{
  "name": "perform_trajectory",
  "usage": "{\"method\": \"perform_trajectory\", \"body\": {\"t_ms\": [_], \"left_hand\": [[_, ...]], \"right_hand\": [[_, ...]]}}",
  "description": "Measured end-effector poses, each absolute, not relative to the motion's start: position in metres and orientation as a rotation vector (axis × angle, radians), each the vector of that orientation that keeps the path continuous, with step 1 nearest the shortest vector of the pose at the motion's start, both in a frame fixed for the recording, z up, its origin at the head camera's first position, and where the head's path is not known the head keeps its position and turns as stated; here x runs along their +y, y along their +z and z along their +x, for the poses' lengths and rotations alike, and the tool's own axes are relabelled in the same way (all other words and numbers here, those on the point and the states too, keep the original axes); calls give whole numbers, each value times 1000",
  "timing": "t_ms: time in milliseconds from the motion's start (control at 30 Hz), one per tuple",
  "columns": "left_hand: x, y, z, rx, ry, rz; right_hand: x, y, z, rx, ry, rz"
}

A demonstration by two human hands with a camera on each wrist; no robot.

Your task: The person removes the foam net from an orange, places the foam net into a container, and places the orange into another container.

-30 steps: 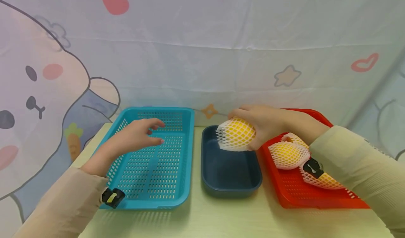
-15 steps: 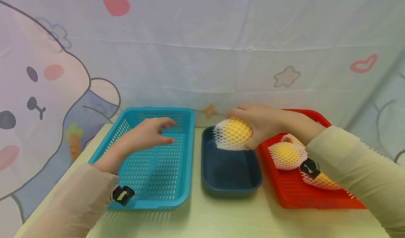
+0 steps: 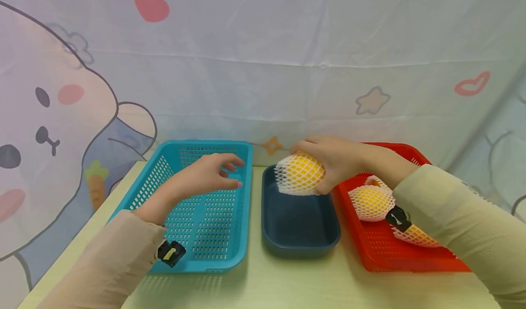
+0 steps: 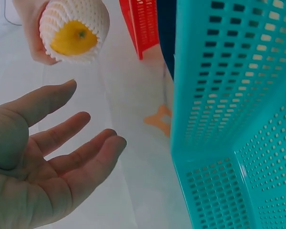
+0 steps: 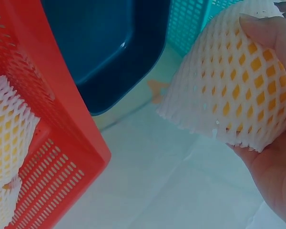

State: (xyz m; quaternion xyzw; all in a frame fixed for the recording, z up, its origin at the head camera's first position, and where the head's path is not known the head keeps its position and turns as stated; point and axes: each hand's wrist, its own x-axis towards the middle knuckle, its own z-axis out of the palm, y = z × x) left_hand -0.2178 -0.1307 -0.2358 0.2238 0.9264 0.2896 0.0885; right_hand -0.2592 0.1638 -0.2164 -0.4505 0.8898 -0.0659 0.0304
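Observation:
In the head view my right hand (image 3: 334, 163) grips an orange (image 3: 306, 172) in a white foam net, above the back of a dark blue tub (image 3: 300, 220). Its thumb presses the net in the right wrist view. The left wrist view shows the stem end of the orange (image 4: 74, 38) bare at the sleeve's mouth. My left hand (image 3: 207, 174) hovers over the turquoise basket (image 3: 247, 208), fingers loosely bent and apart. Nothing lies between thumb and fingers, which point toward the orange with a gap between.
On the right stands a red basket (image 3: 386, 261) holding several netted oranges (image 3: 370, 204), partly hidden by my right forearm. The tub sits between the two baskets on a pale table (image 3: 279, 281). A printed cloth (image 3: 263, 62) hangs behind.
My left hand has moved right across the turquoise basket, toward the orange. My right hand has shifted slightly left, still holding the orange.

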Motion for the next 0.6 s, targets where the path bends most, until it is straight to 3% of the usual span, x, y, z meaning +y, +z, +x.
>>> {"method": "perform_trajectory", "body": {"t_ms": [600], "left_hand": [[-101, -238, -219, 2467, 1229, 655]], "right_hand": [[160, -216, -260, 2738, -222, -1363]]}}
